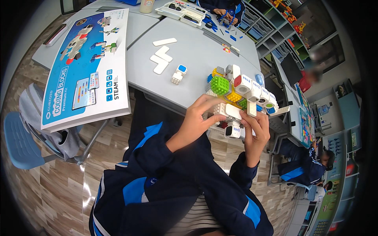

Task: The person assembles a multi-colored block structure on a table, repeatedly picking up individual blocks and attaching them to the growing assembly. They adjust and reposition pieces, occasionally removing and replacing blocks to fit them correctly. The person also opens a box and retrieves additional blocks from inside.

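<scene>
Near the table's front edge, I hold up a model of studded building blocks (pixel 255 94) made of white, green, yellow and grey cubes. My left hand (pixel 197 120) is closed around the near left side of it, thumb and fingers on a light cube. From the right, my right hand (pixel 255 131) pinches the model's lower part, its fingertips at the edge of a small white flat plate (pixel 234 112). Below that plate hangs a white block with a dark round end (pixel 232 130). The model's far underside is hidden.
On the grey table (pixel 138 67) lie white flat pieces (pixel 160 59) and a small white block with a blue face (pixel 179 74). A large box (pixel 88 70) stands at the left. Farther back are a parts tray (pixel 183 12) and another person's hands (pixel 224 15). A chair (pixel 23 139) is at left.
</scene>
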Tool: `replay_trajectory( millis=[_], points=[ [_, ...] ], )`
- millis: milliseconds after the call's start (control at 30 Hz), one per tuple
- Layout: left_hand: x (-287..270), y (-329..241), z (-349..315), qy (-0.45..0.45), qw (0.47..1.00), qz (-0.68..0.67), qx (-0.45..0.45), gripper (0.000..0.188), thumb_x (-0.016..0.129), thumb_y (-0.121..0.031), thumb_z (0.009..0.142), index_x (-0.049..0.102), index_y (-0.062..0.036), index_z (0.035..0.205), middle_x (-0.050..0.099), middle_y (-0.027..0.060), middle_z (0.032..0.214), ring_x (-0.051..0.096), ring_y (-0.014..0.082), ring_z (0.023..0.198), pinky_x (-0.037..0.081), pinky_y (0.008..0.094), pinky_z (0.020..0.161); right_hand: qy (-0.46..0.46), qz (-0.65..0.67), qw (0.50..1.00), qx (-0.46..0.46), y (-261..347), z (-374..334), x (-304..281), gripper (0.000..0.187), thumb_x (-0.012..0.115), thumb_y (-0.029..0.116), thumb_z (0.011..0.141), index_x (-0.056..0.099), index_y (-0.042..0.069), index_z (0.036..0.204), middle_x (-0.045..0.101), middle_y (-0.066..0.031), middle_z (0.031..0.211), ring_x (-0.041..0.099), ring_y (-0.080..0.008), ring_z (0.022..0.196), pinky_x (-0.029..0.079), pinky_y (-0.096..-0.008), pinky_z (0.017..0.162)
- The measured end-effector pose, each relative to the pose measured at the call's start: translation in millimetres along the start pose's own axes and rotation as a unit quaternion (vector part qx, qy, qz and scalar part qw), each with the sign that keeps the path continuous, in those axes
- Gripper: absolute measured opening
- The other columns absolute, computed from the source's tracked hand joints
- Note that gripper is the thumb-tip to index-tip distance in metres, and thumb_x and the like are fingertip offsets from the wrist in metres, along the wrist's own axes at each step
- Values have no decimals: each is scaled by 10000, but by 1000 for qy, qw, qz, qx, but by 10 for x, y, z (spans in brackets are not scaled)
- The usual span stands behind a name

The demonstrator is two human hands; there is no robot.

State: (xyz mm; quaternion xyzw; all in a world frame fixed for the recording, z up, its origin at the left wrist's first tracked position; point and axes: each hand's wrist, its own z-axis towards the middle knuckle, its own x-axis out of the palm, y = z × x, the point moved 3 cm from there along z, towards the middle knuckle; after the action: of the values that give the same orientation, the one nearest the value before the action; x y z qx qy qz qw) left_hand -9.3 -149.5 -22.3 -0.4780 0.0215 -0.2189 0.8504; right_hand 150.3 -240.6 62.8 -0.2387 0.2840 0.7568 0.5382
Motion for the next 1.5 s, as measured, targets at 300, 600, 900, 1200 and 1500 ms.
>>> replay_trajectory(
  millis=[300, 600, 900, 1200, 1500],
  points=[
    [13, 23, 0, 5, 1000, 5, -3, 437, 821, -51, 819, 683, -4, 1231, 623, 90, 1151, 627, 173, 1018, 509, 292, 893, 3, 14, 1000, -5, 13, 22, -9, 288, 797, 19, 749, 791, 97, 1026, 657, -68, 917, 606, -269, 881, 483, -380, 772],
    [19, 58, -13, 24, 999, -20, -30, 429, 790, -14, 849, 663, 21, 1258, 599, 105, 1202, 618, 175, 1085, 518, 307, 944, 19, -14, 1000, -9, -4, 30, -53, 300, 803, 24, 730, 792, 109, 1017, 651, -60, 901, 612, -268, 879, 487, -378, 749],
    [30, 67, -15, 26, 999, -26, -29, 428, 780, 11, 851, 656, 30, 1260, 590, 108, 1209, 615, 182, 1114, 528, 314, 960, 34, -18, 999, -27, 24, 56, -56, 306, 788, 6, 763, 785, 94, 1055, 661, -66, 924, 595, -243, 866, 472, -337, 738],
    [21, 44, -10, 30, 999, -13, -19, 437, 771, 12, 860, 645, 26, 1278, 591, 111, 1222, 617, 190, 1122, 529, 321, 962, 43, -11, 999, -32, 0, 10, -69, 336, 792, 28, 760, 782, 109, 1086, 670, -76, 955, 603, -271, 897, 474, -362, 753],
    [-127, -187, -22, -13, 996, 90, -4, 400, 774, -14, 854, 660, 4, 1237, 640, 102, 1156, 625, 174, 1038, 517, 304, 894, -72, -14, 992, -99, 158, -156, -240, 325, 801, -35, 700, 750, 12, 1017, 718, -87, 903, 659, -263, 806, 476, -351, 723]
  ],
)
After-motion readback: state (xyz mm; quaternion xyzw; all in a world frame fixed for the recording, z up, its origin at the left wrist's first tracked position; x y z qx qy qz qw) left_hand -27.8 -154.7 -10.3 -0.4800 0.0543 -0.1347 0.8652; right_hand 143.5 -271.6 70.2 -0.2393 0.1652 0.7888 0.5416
